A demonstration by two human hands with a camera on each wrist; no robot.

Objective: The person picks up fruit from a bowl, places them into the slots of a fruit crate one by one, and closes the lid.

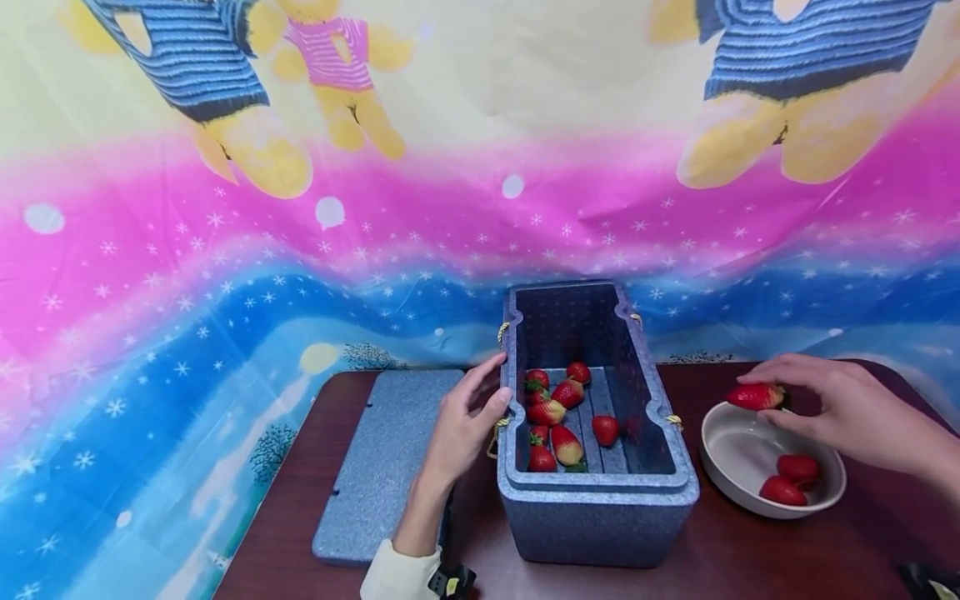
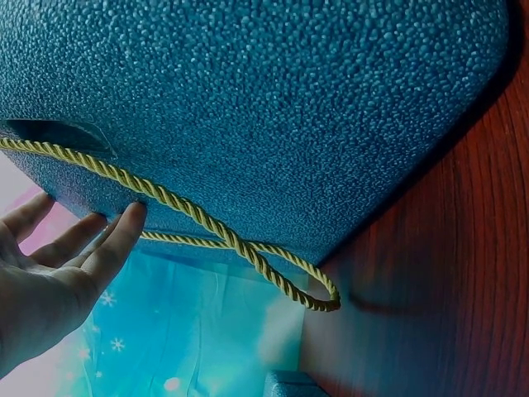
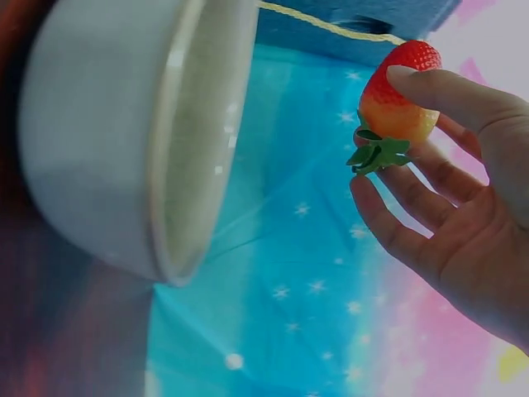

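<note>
Between thumb and fingers my right hand [image 1: 840, 404] pinches a strawberry [image 1: 752, 396] above the far rim of a pale bowl [image 1: 720, 479]. In the right wrist view this strawberry [image 3: 402, 95] is red, yellowish near its green leaves. Two more strawberries [image 1: 783, 490] lie in the bowl. Left of it stands a deep blue-grey foam box [image 1: 596, 525], its top uncovered, with several strawberries [image 1: 567, 446] on its floor. My left hand [image 1: 461, 425] touches the box's left side with extended fingers, close to the gold rope [image 2: 190, 207] in the left wrist view.
A flat blue-grey lid [image 1: 382, 467] lies on the dark reddish table [image 1: 281, 500], left of the box and partly behind my left forearm. Gold cord [image 1: 673, 419] also shows at the box's right rim. Behind the table hangs a printed cloth [image 1: 450, 208] with bears and snowflakes.
</note>
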